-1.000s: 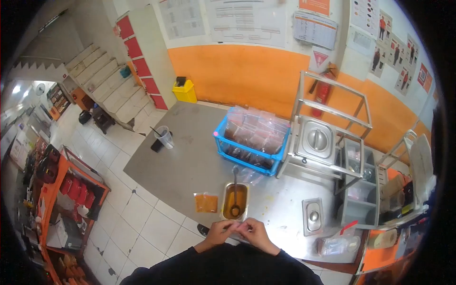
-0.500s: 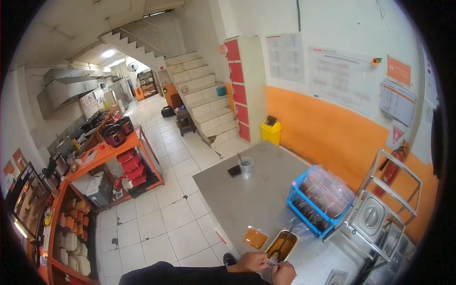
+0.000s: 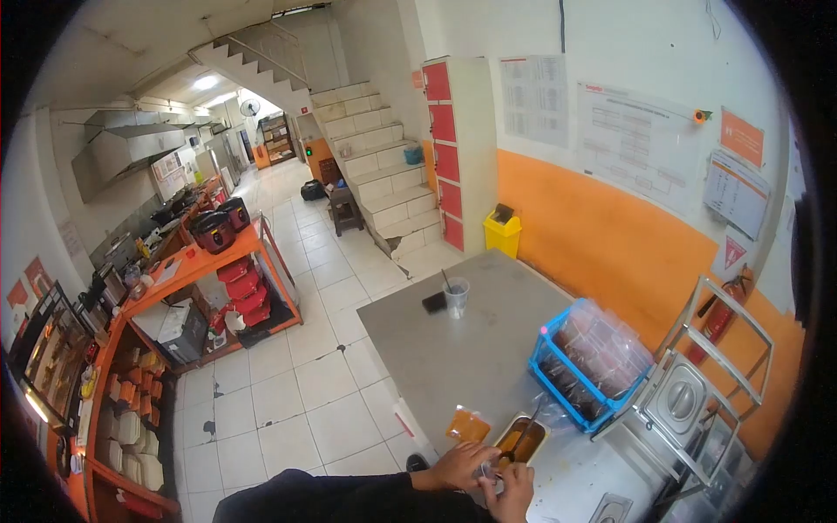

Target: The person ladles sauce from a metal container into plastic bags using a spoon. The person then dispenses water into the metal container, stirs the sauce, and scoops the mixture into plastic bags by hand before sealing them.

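My left hand (image 3: 460, 466), coming from a dark sleeve, and my right hand (image 3: 513, 494) meet at the bottom edge of the table. Their fingers pinch a small clear plastic bag (image 3: 486, 472) between them; its contents are hard to make out. Just beyond my hands sits a metal pan (image 3: 542, 436) of orange-brown sauce, with a dark-handled spoon (image 3: 521, 435) leaning in it. A filled clear packet of orange sauce (image 3: 468, 425) lies flat on the table, left of the pan.
A blue crate (image 3: 579, 404) of filled plastic packets stands on the grey table (image 3: 410, 340). Farther back are a clear cup (image 3: 456, 299) and a dark flat object (image 3: 434, 302). To the right are a metal rack (image 3: 732, 349) and a lidded steel pan (image 3: 679, 394). Orange shelving (image 3: 192, 279) lines the left.
My hands have shifted slightly left and up. The plastic, bunched between the fingers before, now looks more spread. My left hand now overlaps the pan's near corner. The view has tilted slightly.
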Demonstrator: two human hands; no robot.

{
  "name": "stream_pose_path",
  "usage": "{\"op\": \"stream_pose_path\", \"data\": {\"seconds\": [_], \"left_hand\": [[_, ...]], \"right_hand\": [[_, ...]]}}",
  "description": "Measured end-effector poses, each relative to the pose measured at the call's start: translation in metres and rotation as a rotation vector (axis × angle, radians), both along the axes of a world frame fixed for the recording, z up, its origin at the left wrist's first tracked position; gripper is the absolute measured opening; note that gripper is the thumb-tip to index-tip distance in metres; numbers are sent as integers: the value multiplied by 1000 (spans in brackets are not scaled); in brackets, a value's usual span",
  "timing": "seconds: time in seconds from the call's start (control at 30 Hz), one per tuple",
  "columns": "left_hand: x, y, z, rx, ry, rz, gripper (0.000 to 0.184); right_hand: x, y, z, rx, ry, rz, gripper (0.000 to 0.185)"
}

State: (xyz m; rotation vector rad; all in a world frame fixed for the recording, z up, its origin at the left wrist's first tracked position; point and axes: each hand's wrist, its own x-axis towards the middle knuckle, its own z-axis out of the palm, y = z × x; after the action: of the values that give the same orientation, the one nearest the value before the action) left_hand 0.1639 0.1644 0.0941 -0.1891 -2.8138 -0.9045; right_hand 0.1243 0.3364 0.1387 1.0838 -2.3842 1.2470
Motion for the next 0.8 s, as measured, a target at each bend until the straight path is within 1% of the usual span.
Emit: {"op": "stream_pose_path", "data": {"seconds": [0.03,0.1,0.13,0.17,0.23,0.3,0.33,0.37,0.4,0.43,0.53,0.57,0.7,0.77,0.8], "left_hand": [[1,1,5,15,-31,7,67],[-3,-3,-10,7,100,-33,68],[-5,-1,-16,8,165,-52,69],[-3,0,-13,5,168,-29,71],[3,-4,4,10,156,-2,76],[1,-6,0,0,84,-59,78],[1,-5,-4,-31,74,-51,76],[2,-3,-6,-59,64,-45,74],[1,-2,-1,-39,96,-52,73],[0,-2,5,-23,135,-52,73],[-2,1,6,-30,130,-16,73],[-3,-1,4,-64,120,-23,74],[-8,1,12,-45,141,4,71],[-9,0,10,-63,143,31,68],[-10,-1,9,-78,143,46,66]], "right_hand": [[0,0,-2,-50,-8,58,11],[-2,-2,-10,-146,-26,169,10],[-5,-2,-14,-138,-103,215,10],[-9,-1,-19,-129,-185,257,11],[-11,6,-23,-67,-340,300,12],[-14,3,-22,-71,-240,325,15],[-15,4,-18,-71,-292,354,16],[-16,3,-9,-35,-217,349,18],[-20,5,-12,-6,-179,372,20],[-23,3,-12,-59,-179,384,23],[-29,7,-4,110,-124,385,27],[-33,8,-7,101,-144,409,30],[-39,5,3,137,-103,433,29],[-41,1,9,156,-105,421,28],[-43,1,6,132,-152,447,28]]}}
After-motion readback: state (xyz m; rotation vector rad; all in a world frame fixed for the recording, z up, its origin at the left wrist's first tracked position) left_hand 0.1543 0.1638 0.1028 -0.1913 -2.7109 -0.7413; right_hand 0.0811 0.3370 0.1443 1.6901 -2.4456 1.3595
